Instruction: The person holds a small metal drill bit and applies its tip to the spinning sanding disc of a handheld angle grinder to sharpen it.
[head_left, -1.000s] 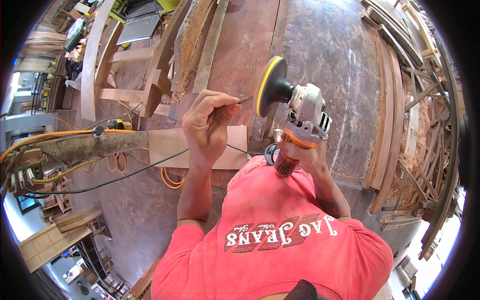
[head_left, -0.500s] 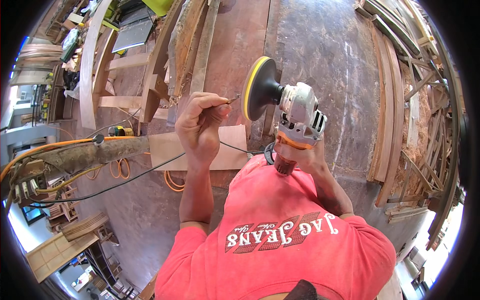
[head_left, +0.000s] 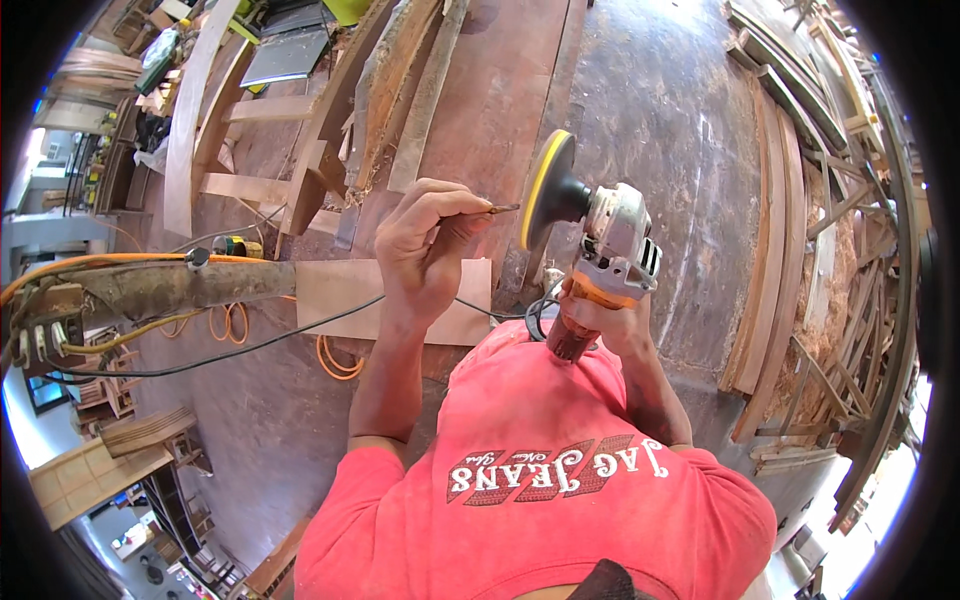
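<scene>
I grip an angle grinder (head_left: 617, 225) by its orange and dark body with my right hand (head_left: 610, 318), closed round it just above my red shirt. Its black round pad (head_left: 555, 190) with a yellow rim stands on edge, facing left. My left hand (head_left: 430, 240) is closed in a pinch on a small, thin, brownish piece (head_left: 506, 208), too small to name exactly, held sideways with its tip close to the pad. Whether the tip touches the pad I cannot tell. A pale board (head_left: 330, 310) lies below and behind my left hand.
Planks and a wooden frame (head_left: 255, 185) lie upper left, stacked timber (head_left: 775, 250) along the right. A dusty beam (head_left: 150, 288) at left carries sockets, with orange and black cables (head_left: 228, 325) hanging around it. Furniture pieces (head_left: 75, 480) stand lower left.
Since half a second ago, the grinder pad and my left hand with the thin piece have shifted right and the pad slightly down. Both hands keep their grips.
</scene>
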